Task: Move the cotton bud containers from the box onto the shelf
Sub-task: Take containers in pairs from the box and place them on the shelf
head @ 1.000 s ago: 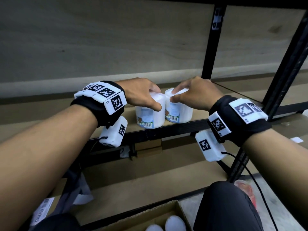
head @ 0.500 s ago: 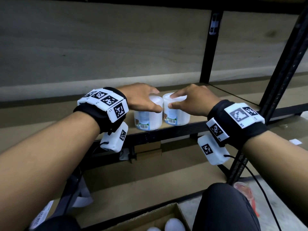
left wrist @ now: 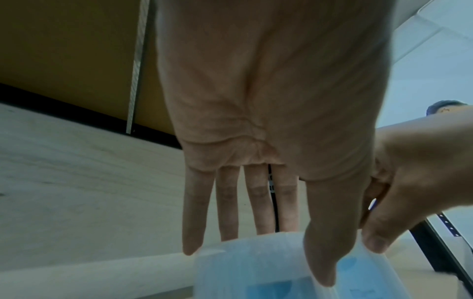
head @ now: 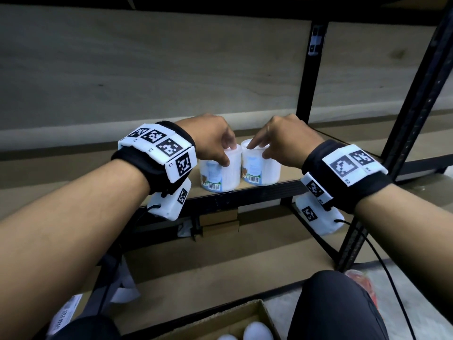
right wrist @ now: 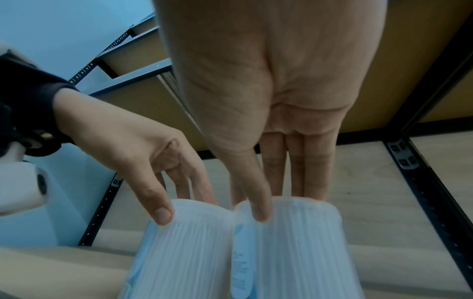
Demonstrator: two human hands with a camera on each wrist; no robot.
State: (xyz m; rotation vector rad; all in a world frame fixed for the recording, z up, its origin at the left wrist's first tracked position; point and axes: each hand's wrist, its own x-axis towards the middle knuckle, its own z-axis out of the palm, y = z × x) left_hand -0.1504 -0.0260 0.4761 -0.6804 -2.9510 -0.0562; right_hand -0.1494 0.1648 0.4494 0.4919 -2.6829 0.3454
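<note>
Two white cotton bud containers with blue labels stand side by side, touching, near the front edge of the shelf (head: 73,173). My left hand (head: 226,153) hovers over the left container (head: 220,175), straight fingers behind its rim and thumb tip on its front wall. My right hand (head: 258,150) is over the right container (head: 259,170), with fingertips on the lid. In the left wrist view my left hand (left wrist: 256,263) shows straight fingers above the left container (left wrist: 230,279). In the right wrist view my right hand (right wrist: 284,204) touches the top rim of the right container (right wrist: 294,252).
A black upright post (head: 306,94) stands just behind and to the right of the containers. A second post (head: 404,133) rises at the right. The cardboard box (head: 220,322) lies on the floor below with white lids (head: 257,332) showing. A lower shelf board (head: 220,261) lies underneath.
Both wrists have lifted and the fingers have straightened from a wrapped hold to fingertip contact. The two containers stay in place on the shelf.
</note>
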